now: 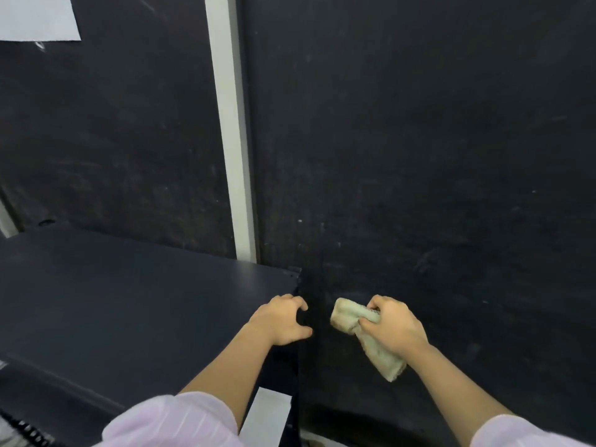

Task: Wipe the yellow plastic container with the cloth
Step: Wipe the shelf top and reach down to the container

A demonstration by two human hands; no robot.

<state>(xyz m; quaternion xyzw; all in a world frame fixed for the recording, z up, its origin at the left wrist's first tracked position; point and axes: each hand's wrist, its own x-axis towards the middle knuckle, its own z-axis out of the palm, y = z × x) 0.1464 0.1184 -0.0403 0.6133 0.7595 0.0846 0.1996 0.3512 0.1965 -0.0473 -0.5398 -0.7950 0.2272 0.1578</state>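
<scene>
My right hand is closed around a crumpled beige cloth; one end bulges out to the left of my fingers and the other end hangs below my wrist. My left hand hovers with its fingers spread and curled at the right edge of a dark shelf top, holding nothing. No yellow plastic container shows anywhere in the head view.
A dark wall panel fills the background, split by a white vertical strip. A white sheet is stuck at the top left. A pale label sits on the shelf's right side below my left forearm.
</scene>
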